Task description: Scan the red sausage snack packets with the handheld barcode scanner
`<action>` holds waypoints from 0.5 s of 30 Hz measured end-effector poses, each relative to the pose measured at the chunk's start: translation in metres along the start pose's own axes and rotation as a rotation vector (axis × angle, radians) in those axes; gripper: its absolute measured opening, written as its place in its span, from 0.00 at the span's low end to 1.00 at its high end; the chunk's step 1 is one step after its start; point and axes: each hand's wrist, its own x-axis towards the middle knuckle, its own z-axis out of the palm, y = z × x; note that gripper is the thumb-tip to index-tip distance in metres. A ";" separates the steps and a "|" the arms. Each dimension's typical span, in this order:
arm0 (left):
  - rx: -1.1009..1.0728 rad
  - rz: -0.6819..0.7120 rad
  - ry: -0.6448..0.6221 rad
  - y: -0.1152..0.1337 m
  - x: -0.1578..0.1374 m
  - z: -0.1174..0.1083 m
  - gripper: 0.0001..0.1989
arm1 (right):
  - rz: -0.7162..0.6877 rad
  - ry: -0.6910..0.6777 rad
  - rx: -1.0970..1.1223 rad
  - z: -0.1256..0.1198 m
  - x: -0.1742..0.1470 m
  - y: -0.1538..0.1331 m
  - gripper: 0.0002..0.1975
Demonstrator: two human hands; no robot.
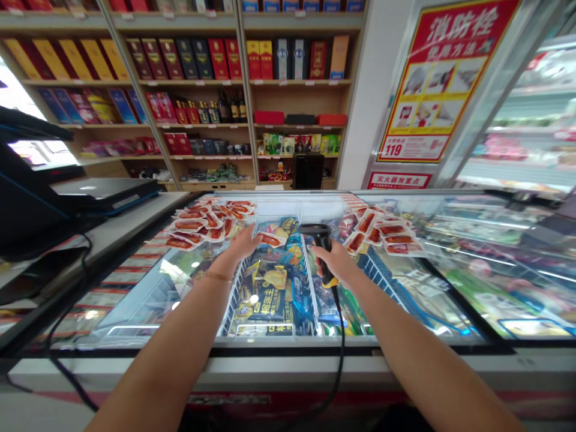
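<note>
In my left hand [243, 244] is a small packaged sausage [271, 239], pinched at its left end above the freezer's glass top. My right hand [333, 261] is wrapped round the handle of a black and yellow barcode scanner [324, 240], its head pointing left toward the sausage pack. A cable [341, 342] runs down from the scanner's grip. To the left of my left hand lies a pile of similar sausage packs [198, 225] on the glass. Beyond my right hand, a second pile of these packs [382, 230] lies on the glass.
Under the glass, wire baskets [234, 300] hold bagged frozen goods [270, 294]. A counter with a scale [108, 195] and a dark screen [27, 174] stands at left. Shelves of boxed goods [193, 60] line the back, and a red poster [443, 78] hangs at right.
</note>
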 end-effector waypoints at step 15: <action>-0.415 -0.049 -0.074 -0.010 -0.002 -0.001 0.16 | -0.002 -0.055 -0.077 0.014 -0.015 -0.003 0.15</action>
